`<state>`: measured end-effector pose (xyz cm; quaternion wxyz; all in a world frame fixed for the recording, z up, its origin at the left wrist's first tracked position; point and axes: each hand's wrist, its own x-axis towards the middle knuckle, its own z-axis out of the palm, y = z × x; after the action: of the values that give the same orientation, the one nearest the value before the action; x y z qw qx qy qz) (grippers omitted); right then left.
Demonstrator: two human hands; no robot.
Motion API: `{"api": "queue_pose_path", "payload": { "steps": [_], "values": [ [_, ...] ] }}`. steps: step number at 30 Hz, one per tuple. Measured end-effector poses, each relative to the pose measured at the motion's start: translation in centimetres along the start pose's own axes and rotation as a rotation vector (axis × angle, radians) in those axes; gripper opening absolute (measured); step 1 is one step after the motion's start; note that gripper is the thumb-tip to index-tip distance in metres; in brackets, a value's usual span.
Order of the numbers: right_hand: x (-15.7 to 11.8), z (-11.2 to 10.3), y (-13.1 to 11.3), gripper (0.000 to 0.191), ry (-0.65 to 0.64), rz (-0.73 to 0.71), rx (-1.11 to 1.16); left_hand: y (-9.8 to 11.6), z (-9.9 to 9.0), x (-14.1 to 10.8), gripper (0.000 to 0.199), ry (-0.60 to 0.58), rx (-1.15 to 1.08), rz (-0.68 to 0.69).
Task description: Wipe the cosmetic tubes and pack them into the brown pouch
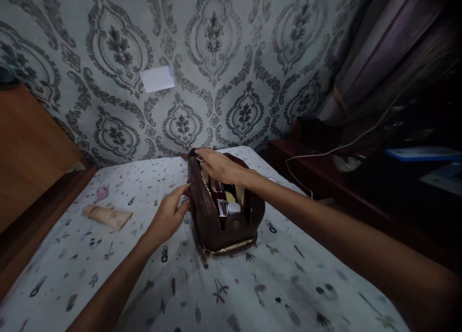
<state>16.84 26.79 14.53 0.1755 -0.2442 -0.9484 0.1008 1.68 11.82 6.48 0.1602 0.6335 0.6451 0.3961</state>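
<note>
A dark brown makeup bag (207, 228) with a gold zip sits unzipped on the bed. Inside it I see a shiny red-and-silver tube (222, 208), a white round cap (234, 208) and something yellow (230, 197). My left hand (168, 216) touches the bag's left side, with thumb and forefinger apart. Across the bag's opening reaches my right hand (222, 167), fingers stretched toward the far left rim beside a metal ring (199, 159). Part of the bag's contents is hidden under my right hand and arm.
On the patterned bedsheet (144, 284), to the left, lie a beige tube (107, 216) and a small pink item (102, 191). A wooden cabinet (32, 149) stands at left. A white cable (335, 151) runs over dark furniture at right. The patterned wall (212, 101) rises behind.
</note>
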Motion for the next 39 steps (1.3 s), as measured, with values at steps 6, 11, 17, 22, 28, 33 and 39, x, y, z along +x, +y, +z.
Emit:
{"api": "queue_pose_path", "payload": {
  "steps": [6,11,17,22,28,33,39],
  "values": [
    [1.3,0.4,0.7,0.034,-0.031,-0.027,-0.02,-2.0,-2.2,-2.5,0.038,-0.002,0.037,-0.042],
    [0.7,0.3,1.4,0.037,-0.037,-0.007,-0.033,-6.0,-7.1,-5.1,0.035,0.085,0.447,-0.193],
    [0.6,-0.1,1.4,0.036,0.003,-0.065,0.019,-10.9,-13.9,-7.2,0.044,0.125,0.85,-0.575],
    [-1.8,-0.7,-1.1,0.03,0.247,-0.094,0.07,-14.1,-17.1,-7.2,0.052,0.058,0.951,-0.656],
    [-5.1,1.5,-7.1,0.018,0.492,-0.335,0.267,-15.2,-18.2,-5.9,0.046,-0.132,1.056,-0.57],
    [-7.2,6.9,-11.9,0.021,0.219,-0.458,0.469,-14.3,-18.7,-6.3,0.042,-0.212,1.097,-0.439],
    [-6.2,14.4,-13.7,0.043,-0.091,0.076,0.807,-11.6,-17.2,-7.9,0.045,-0.198,1.092,-0.232]
  ]
}}
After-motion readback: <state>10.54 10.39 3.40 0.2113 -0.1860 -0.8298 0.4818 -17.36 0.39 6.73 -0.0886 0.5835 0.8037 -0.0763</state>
